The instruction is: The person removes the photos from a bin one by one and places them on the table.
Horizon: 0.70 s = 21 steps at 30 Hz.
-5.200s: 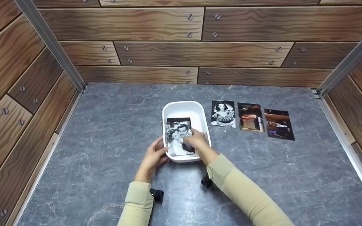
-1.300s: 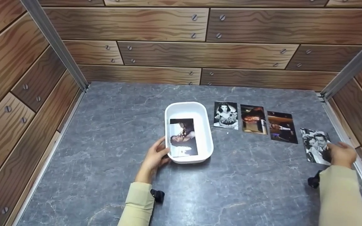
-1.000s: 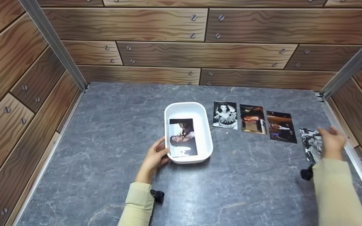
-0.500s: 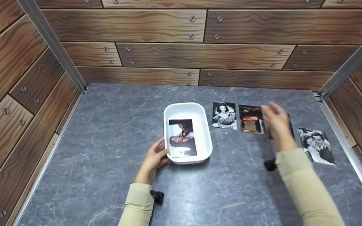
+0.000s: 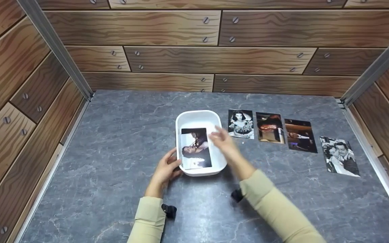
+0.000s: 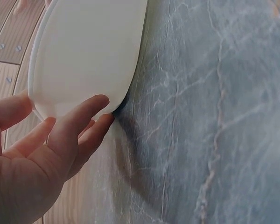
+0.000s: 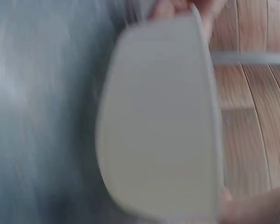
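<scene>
A white tub (image 5: 198, 113) stands mid-table with a photo (image 5: 196, 148) lying in it. My left hand (image 5: 172, 162) grips the tub's near-left corner. In the left wrist view its fingers (image 6: 81, 123) lie against the tub's wall (image 6: 88, 51), with the thumb at the rim. Over the right side of the tub hovers my right hand (image 5: 218, 135), blurred, with its fingers spread and nothing in them. The right wrist view is blurred and shows the tub's wall (image 7: 163, 126) close up.
To the right of the tub several photos lie in a row: a black-and-white portrait (image 5: 240, 124), two dark ones (image 5: 269, 127) (image 5: 300, 135), and a black-and-white couple (image 5: 339, 156) near the right rail. Wood-patterned walls close in three sides of the grey marbled table (image 5: 120, 135).
My right hand took the black-and-white couple photo out of the tub, laid it at the right end of the row, let go and swung back left to the tub. The left hand stayed put.
</scene>
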Each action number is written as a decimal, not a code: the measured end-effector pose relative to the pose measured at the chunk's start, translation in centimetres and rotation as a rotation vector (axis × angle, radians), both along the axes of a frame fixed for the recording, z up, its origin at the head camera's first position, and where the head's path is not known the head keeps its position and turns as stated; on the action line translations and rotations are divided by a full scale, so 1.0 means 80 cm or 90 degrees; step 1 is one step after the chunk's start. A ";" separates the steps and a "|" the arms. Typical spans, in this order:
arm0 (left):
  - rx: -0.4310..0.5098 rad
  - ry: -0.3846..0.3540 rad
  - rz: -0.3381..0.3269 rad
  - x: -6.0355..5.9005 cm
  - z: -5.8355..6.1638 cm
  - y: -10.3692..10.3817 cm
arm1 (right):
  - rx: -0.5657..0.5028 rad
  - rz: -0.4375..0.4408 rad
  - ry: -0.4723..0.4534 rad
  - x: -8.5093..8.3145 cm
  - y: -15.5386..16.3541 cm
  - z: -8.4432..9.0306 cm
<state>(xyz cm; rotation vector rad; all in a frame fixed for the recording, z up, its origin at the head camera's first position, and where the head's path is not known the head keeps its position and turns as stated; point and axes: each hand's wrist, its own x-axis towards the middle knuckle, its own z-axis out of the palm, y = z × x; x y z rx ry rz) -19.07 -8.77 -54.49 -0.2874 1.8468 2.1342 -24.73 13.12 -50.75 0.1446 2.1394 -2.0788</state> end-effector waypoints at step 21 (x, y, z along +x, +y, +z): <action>0.007 0.015 -0.001 0.000 0.000 0.001 | 0.126 -0.042 -0.080 -0.027 -0.041 -0.097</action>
